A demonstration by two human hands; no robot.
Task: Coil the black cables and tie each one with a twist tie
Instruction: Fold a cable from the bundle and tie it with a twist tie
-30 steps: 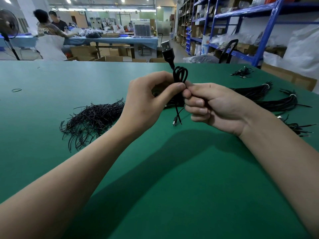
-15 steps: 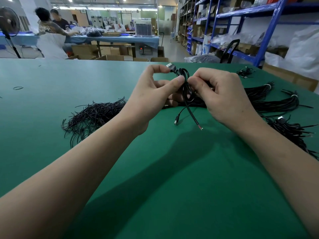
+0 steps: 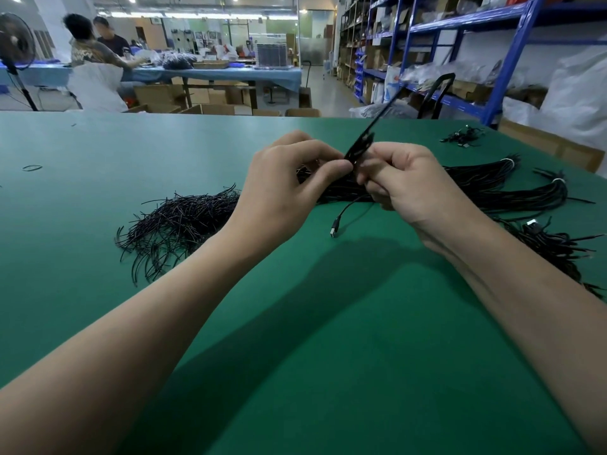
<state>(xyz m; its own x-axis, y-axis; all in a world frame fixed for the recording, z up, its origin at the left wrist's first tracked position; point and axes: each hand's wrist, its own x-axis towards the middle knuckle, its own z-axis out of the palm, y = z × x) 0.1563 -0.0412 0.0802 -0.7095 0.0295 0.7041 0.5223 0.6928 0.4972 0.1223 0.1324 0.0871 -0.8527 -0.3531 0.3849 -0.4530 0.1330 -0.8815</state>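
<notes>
Reaching in over the green table, 2 bare forearms meet near its middle. The left hand pinches a coiled black cable between thumb and curled fingers. The right hand is closed on the same coil from the other side, fingers folded round it. The coil is held up off the table between the 2 hands. 1 loose end hangs below, its connector close to the surface. A blurred dark strand rises from the coil toward the shelves; whether it is a cable end or a tie cannot be told.

The cable looks thin, light and springy, so the loops will likely try to open if the pinch relaxes. The best hold is probably at the waist of the coil, where the loops bunch, leaving the stiffer connector ends free.

Just beyond the left wrist lies a heap of twist ties, short and wiry, likely easy to bend but fiddly to pick singly. Behind the hands and to the right lie long bundles of cables bound with pale bands, and further off a small pile. Past the table's far edge stand blue shelves and a work table with 2 people.
</notes>
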